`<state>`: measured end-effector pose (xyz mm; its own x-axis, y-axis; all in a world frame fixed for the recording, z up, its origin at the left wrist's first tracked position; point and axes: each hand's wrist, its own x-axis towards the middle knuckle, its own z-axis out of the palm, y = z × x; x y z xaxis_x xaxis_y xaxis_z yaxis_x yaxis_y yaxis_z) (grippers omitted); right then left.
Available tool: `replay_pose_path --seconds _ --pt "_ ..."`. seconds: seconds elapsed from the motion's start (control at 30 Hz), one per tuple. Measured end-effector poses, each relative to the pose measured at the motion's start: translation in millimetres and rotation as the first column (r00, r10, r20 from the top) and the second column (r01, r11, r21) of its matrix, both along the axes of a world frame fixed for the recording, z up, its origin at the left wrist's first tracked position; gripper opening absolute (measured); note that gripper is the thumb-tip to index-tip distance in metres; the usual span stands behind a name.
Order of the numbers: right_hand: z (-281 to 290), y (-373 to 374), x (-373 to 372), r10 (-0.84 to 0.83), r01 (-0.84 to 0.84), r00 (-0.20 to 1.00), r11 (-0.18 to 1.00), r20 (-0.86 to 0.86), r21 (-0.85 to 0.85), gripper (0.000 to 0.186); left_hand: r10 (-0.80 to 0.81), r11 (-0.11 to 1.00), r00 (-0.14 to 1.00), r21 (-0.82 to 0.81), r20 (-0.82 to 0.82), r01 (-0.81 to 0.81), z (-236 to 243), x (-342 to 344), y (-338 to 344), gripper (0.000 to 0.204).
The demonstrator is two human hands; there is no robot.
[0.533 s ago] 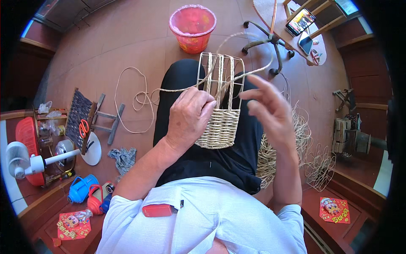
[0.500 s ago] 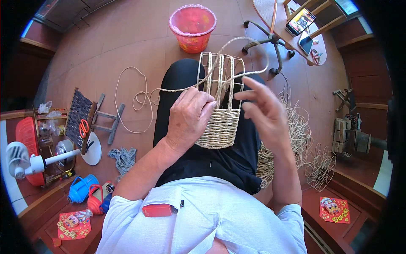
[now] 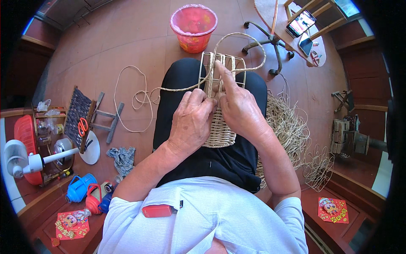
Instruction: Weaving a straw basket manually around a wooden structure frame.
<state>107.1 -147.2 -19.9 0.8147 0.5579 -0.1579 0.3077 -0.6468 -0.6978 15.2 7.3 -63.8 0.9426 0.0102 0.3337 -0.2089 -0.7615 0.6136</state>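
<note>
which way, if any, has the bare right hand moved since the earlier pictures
Yes: judged against the round red plastic bucket, the bare right hand has moved left, now partly over the pale woven basket.

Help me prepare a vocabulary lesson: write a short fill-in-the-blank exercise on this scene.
1. Of the left hand and the right hand, the ____ one stretches its index finger farther out over the partly woven frame.
2. The white fan stands on the person's ____ side.
3. The trousers under the frame are ____ in colour.

Missing words: right; left; black.
</note>
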Motion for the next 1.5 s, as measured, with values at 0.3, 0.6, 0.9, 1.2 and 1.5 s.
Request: replay_pose_path --seconds 0.3,0.6,0.9,1.2,1.5 --pt "-4 -16 -14 -0.065 0.042 0.992 0.980 0.112 0.194 0.068 0.048 0.998 0.999 -0.035 0.015 -0.047 -6 -2 0 0.017" --pt "-26 -91 -11 -0.110 0.560 0.758 0.614 -0.643 0.556 0.041 -0.020 0.979 0.976 0.202 0.217 -0.025 -1 0 -2 0.031" --pt "-45 -131 11 -0.122 0.577 0.782 0.511 -0.611 0.637 0.026 -0.165 0.944 0.968 0.314 0.189 0.100 -10 0 -16 0.044" --pt "-13 -80 47 -0.283 0.459 0.888 0.568 -0.362 0.683 0.023 -0.199 0.846 0.975 0.519 0.102 0.119 -2 0 -29 0.046" --pt "-32 -63 26 -0.259 0.377 0.926 0.686 -0.275 0.623 0.035 -0.187 0.914 0.981 0.356 -0.049 0.192 13 13 -30 0.036"
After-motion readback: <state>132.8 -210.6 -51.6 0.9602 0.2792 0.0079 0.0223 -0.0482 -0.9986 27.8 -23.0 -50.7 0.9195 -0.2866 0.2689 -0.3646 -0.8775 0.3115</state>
